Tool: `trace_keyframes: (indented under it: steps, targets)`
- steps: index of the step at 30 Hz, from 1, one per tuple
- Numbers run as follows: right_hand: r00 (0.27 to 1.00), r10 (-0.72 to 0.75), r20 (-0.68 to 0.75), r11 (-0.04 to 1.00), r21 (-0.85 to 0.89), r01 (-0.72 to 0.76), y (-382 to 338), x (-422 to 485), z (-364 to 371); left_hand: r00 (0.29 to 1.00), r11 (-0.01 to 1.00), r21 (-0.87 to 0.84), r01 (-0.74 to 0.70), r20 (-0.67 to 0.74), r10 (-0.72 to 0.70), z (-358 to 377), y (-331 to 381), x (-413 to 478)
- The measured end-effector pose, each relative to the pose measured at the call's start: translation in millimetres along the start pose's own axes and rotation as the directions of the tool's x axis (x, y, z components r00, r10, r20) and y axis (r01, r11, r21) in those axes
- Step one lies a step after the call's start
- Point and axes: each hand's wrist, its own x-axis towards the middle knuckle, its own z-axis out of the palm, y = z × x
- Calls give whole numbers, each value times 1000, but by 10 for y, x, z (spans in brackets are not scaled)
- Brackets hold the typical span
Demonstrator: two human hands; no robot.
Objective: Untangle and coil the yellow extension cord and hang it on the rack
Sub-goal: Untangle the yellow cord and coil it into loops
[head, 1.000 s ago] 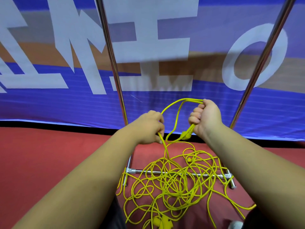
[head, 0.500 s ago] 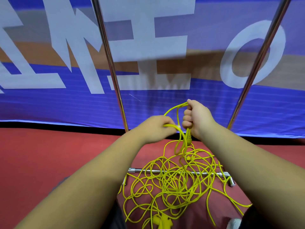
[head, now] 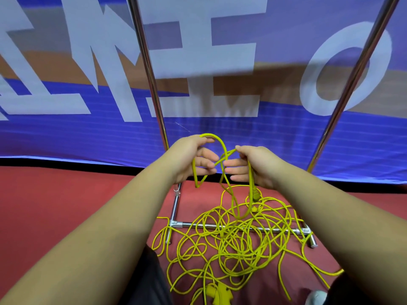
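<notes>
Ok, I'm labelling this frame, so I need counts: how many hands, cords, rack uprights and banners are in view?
Hands: 2 (left hand, right hand)
Cord: 1
Rack uprights: 2
Banner: 1
Total: 6

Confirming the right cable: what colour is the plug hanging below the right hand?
The plug is yellow, like the cord; head view.

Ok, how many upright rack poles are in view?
2. One pole stands left of centre, passing behind the left hand; the other slants at the right, beyond the right hand. Both hands hold the cord.
</notes>
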Motion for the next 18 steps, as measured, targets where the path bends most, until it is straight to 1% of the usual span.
trace_keyframes:
  steps: [2,3,5,6,7,8,10,11,12,13,14,16,18]
  targets:
    - [999,29,33,999,22,-30,16,18,22,998,999,9,-43,43,43,70,-20,-7]
    - [999,34,42,999,23,-35,22,34,24,996,996,52,-75,61,71,89,-35,6]
    - [998,36,53,999,22,-37,20,62,17,986,972,180,-151,100,134,91,-60,29]
    - [998,33,47,999,21,-34,15,76,13,979,940,280,-194,115,168,76,-58,30]
    - [999,28,24,1000,10,-28,11,78,9,970,885,398,-241,128,206,44,-50,23]
    - [1000,19,-15,1000,-20,-19,10,75,6,960,806,521,-279,144,239,4,-35,10]
    - [993,-28,-111,988,-156,10,20,72,-5,937,618,710,-338,197,287,-111,-33,31]
    - [988,-60,-139,974,-224,28,27,75,-21,923,493,789,-367,241,302,-171,-37,44]
    - [985,-91,-149,964,-260,49,27,75,-32,910,347,855,-385,288,299,-236,-59,79]
    - [982,-120,-147,961,-266,78,16,76,-44,909,213,900,-380,322,265,-288,-85,115]
    - [978,-155,-142,959,-259,114,-5,77,-53,923,122,929,-350,320,211,-328,-115,133]
    - [964,-232,-134,943,-275,189,-75,60,-59,963,33,966,-255,250,99,-366,-194,153]
    - [946,-299,-124,928,-269,258,-152,26,-50,983,17,984,-176,175,52,-356,-254,177]
